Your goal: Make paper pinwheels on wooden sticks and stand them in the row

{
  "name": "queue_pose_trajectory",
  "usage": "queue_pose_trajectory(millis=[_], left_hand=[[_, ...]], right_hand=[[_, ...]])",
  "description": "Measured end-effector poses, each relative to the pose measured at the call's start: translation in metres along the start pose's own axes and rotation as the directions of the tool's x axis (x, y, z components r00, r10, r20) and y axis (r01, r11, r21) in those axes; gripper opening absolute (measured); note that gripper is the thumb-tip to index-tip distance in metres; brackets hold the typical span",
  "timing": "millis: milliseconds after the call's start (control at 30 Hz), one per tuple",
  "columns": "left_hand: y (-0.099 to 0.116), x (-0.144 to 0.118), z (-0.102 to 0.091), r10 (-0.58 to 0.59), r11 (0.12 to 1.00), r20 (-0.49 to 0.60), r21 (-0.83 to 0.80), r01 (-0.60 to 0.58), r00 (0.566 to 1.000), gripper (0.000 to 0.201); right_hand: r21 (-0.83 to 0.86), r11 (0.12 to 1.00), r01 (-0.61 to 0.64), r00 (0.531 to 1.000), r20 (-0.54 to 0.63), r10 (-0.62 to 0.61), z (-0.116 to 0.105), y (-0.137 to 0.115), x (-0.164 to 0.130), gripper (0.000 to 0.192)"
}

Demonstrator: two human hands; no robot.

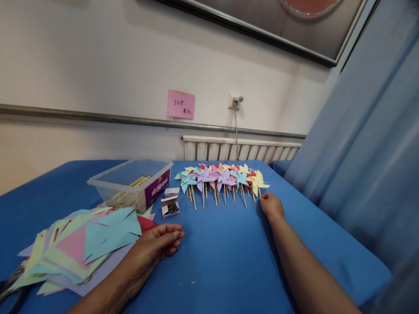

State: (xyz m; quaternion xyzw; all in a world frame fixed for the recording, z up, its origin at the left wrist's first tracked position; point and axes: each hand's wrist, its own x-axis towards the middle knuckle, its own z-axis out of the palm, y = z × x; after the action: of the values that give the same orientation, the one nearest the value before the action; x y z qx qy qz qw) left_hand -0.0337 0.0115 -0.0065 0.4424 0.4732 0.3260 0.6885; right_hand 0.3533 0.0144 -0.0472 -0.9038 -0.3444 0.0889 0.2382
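My right hand is closed around the lower stick of a yellow paper pinwheel, at the right end of a row of pinwheels. The other pinwheels, in lilac, pink, red, blue and yellow, lie close together with their wooden sticks toward me. My left hand is held over the table beside the cut paper sheets, its fingers loosely extended and nothing visible in them. Just beyond it stands an open small box with dark metal bits inside.
A clear plastic tub holding wooden sticks stands at the back left, near a second small box. Scissors lie partly under the paper at lower left. The blue table meets a wall with a radiator; a blue curtain hangs right.
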Motion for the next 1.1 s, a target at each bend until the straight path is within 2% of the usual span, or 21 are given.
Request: queue_pose_trajectory(millis=[467, 1100], left_hand=[[-0.0030, 0.0011, -0.0024, 0.005, 0.999, 0.017, 0.053, -0.006, 1.000, 0.030], [0.0027, -0.0041, 0.0025, 0.013, 0.997, 0.020, 0.082, -0.014, 1.000, 0.029]], right_hand=[[-0.001, 0.999, -0.033, 0.999, 0.006, 0.033, 0.0007, -0.0004, -0.0014, 0.020], [0.044, 0.999, 0.008, 1.000, -0.026, -0.006, 0.0025, 0.0055, -0.0031, 0.020]])
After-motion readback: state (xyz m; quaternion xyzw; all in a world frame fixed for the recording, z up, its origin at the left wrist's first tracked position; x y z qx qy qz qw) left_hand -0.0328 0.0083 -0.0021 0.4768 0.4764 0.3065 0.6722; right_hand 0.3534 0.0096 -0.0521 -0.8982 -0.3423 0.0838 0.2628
